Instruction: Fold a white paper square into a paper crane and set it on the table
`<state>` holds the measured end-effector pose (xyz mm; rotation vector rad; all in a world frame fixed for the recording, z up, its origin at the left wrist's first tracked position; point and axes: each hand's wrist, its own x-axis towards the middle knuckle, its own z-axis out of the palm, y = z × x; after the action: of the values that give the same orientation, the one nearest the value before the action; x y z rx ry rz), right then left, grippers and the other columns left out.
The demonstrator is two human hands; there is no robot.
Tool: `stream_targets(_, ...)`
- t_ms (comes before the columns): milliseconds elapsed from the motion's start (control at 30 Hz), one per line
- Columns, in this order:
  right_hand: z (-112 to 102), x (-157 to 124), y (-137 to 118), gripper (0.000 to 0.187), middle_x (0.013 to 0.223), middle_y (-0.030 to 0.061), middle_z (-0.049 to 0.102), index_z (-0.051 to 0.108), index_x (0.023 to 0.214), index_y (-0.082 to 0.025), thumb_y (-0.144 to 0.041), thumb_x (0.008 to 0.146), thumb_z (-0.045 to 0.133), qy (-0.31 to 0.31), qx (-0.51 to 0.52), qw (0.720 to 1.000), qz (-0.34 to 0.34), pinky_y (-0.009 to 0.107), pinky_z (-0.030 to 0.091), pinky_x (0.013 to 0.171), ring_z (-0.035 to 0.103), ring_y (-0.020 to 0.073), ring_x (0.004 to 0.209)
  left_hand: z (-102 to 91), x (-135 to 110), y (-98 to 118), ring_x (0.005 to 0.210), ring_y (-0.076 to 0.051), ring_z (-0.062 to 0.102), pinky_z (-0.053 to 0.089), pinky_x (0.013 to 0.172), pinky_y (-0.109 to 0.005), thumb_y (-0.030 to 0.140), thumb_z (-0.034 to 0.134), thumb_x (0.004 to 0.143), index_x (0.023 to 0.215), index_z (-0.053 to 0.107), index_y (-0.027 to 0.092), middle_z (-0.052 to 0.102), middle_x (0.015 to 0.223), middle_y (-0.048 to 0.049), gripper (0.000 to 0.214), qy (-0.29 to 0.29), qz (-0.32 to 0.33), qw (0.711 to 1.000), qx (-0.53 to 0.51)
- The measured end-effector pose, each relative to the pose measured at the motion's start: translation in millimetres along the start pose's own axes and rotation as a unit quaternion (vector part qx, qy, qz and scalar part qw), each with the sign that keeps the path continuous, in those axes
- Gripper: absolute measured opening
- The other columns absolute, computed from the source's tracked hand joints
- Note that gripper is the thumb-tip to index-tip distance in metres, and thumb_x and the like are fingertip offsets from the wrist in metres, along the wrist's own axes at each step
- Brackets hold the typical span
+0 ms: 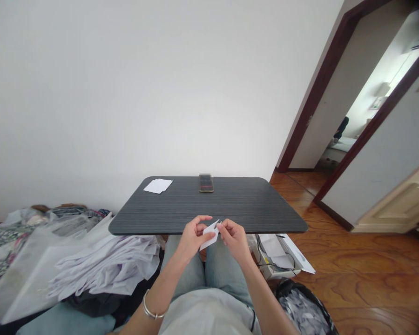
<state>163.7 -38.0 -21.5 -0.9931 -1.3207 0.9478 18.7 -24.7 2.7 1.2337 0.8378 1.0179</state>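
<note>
Both my hands meet over my lap, just in front of the near edge of a dark grey table [251,204]. My left hand [191,237] and my right hand [234,238] each pinch a small folded piece of white paper [210,234] between thumb and fingers. A silver bangle [150,311] sits on my left wrist. A small stack of white paper sheets [158,185] lies at the table's far left. At the far middle of the table stands a small dark box [206,183].
A heap of white plastic bags and clothes [91,265] lies on the left beside the table. At the right, low down, are a white box with cables [282,256] and a black bin of shredded paper [305,309]. Wooden floor and an open doorway [356,135] lie to the right.
</note>
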Motion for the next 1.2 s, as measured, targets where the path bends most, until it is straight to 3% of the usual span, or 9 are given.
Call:
stream_targets(233,-1,-1,-8,0.03,0.05,-0.0067,0.038,0.045,0.061,-0.019,-0.039,0.08,0.056,0.003,-0.007,1.0,-0.013,0.021,0.024,0.042,0.032,0.0075,0.044,0.6,1,0,0.046,-0.011,0.055,0.034,0.044,-0.018,0.025,0.077,0.058,0.107,0.054,0.012,0.06,0.051,0.0049,0.055,0.04,-0.012,0.999,0.028)
stream_targets(433,-3,1,-6,0.031,0.048,-0.0072,0.038,0.047,0.063,-0.019,-0.044,0.079,0.056,0.049,0.018,0.999,0.007,0.02,0.023,0.04,0.031,0.0067,0.04,-2.0,0,-1,0.048,-0.01,0.056,0.038,0.046,-0.018,0.023,0.075,0.061,0.107,0.053,0.011,0.066,0.059,0.0009,0.052,0.018,-0.018,1.0,0.015)
stream_targets(633,-2,3,0,0.028,0.053,-0.0049,0.046,0.056,0.07,-0.016,-0.043,0.076,0.06,-0.017,0.021,0.999,0.029,0.019,0.026,0.04,0.035,0.0069,0.042,-0.1,1,0,0.047,-0.01,0.057,0.04,0.046,-0.018,0.023,0.075,0.06,0.101,0.053,0.013,0.062,0.054,0.004,0.048,0.033,0.004,0.999,0.019)
stream_targets(800,-2,4,-4,0.03,0.051,-0.0055,0.044,0.056,0.068,-0.016,-0.045,0.076,0.058,0.032,0.029,0.999,0.013,0.02,0.024,0.04,0.033,0.007,0.042,1.4,-2,-1,0.06,-0.016,0.065,0.049,0.054,-0.023,0.029,0.074,0.063,0.103,0.053,0.013,0.066,0.063,-0.0006,0.048,0.021,-0.027,0.999,0.011)
stream_targets(933,-4,4,-5,0.032,0.05,-0.0056,0.043,0.056,0.069,-0.016,-0.047,0.076,0.057,0.052,0.03,0.998,0.023,0.02,0.022,0.039,0.031,0.0067,0.041,1.0,-3,-2,0.063,-0.017,0.067,0.052,0.054,-0.024,0.034,0.074,0.063,0.093,0.057,0.012,0.068,0.065,-0.0043,0.041,0.028,-0.045,0.999,0.01)
stream_targets(1100,-4,5,5,0.033,0.05,-0.0041,0.047,0.059,0.07,-0.015,-0.048,0.075,0.059,0.015,0.008,0.999,0.04,0.02,0.027,0.039,0.035,0.0074,0.041,1.2,-3,-1,0.061,-0.017,0.067,0.052,0.054,-0.024,0.033,0.076,0.06,0.084,0.058,0.013,0.067,0.061,-0.0021,0.036,0.049,-0.029,0.998,-0.003)
stream_targets(1200,-3,5,7,0.035,0.049,-0.0038,0.047,0.059,0.07,-0.015,-0.049,0.074,0.059,0.035,0.01,0.999,0.039,0.02,0.027,0.038,0.036,0.0073,0.04,1.5,-4,-1,0.063,-0.017,0.067,0.052,0.054,-0.023,0.033,0.077,0.059,0.079,0.057,0.014,0.067,0.063,-0.0019,0.035,0.06,-0.02,0.998,-0.013)
